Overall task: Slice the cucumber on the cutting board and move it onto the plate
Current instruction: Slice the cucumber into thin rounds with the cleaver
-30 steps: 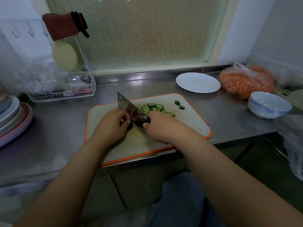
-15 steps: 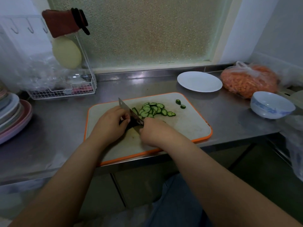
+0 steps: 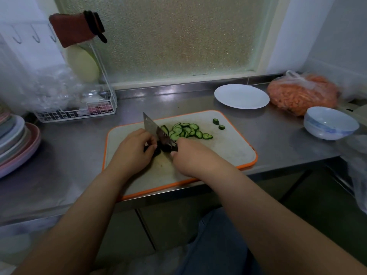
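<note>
Gripping knife handle with right hand, curling left hand over cucumber on cutting board, forearms angled inward.

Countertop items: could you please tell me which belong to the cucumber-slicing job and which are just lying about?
In use: cucumber stub, cucumber slices, cleaver, cutting board, white plate, left hand, right hand.

Lying about: bowl, orange bag, wire rack, stacked plates.
</note>
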Demonstrator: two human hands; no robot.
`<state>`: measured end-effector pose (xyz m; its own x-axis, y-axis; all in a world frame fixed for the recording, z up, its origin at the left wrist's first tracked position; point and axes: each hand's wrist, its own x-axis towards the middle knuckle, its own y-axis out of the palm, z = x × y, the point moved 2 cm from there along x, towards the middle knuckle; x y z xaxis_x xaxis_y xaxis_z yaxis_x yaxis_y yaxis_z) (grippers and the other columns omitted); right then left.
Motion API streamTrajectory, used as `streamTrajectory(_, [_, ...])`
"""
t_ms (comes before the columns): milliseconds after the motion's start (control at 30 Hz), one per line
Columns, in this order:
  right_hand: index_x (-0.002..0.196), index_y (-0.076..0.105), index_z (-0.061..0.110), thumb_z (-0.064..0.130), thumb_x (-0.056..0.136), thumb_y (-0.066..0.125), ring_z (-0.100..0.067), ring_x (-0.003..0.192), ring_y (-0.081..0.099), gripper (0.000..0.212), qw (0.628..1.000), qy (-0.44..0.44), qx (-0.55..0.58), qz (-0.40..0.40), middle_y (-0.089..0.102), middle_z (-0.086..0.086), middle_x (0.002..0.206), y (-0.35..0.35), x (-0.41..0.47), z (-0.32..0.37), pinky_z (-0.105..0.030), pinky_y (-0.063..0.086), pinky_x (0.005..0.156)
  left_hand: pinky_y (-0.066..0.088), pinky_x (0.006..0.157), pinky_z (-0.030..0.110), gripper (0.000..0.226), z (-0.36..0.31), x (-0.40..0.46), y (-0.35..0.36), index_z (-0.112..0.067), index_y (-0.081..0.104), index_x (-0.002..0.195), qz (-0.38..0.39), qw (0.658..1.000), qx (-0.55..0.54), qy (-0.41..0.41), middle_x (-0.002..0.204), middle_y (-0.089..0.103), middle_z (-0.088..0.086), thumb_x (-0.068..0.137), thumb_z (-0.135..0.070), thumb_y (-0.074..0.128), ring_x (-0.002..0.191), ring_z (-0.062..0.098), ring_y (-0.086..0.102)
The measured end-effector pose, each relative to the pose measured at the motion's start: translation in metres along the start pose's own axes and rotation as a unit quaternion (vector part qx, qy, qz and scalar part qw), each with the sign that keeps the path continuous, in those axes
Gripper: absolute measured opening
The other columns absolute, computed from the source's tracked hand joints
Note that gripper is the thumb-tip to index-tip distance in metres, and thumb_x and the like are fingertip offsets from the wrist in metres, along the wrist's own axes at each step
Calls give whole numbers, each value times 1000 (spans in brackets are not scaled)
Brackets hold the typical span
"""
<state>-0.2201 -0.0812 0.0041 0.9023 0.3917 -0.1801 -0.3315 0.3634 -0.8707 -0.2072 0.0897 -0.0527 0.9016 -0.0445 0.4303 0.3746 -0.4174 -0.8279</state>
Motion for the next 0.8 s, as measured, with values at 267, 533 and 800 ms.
streamTrajectory(267, [114, 53, 10, 21, 96, 47, -26, 92, 56, 22, 1000, -9, -1, -2, 61, -10, 108, -9, -7, 5, -29, 39, 70, 34, 68, 28, 16, -1, 1, 0, -24, 54, 77, 4, 1000, -15, -11, 81, 51, -3, 83, -13, 63, 76, 16, 46])
streamTrajectory(533, [119, 54, 8, 19, 98, 44, -26, 93, 56, 26, 999, 9, -19, 35, 60, -12, 111, 7, 5, 11, -28, 38, 69, 31, 66, 28, 10, -1, 2, 1, -16, 57, 77, 1, 1000, 2, 11, 78, 47, -6, 80, -9, 63, 75, 17, 45])
streamTrajectory(800, [113, 59, 4, 27, 99, 45, -24, 69, 55, 30, 998, 22, 18, 51, 60, -13, 91, -1, 13, -7, -27, 42, 55, 32, 67, 26, 8, 0, 1, -2, -18, 59, 79, -11, 1000, 1, -4, 81, 50, -5, 82, -14, 65, 76, 15, 47])
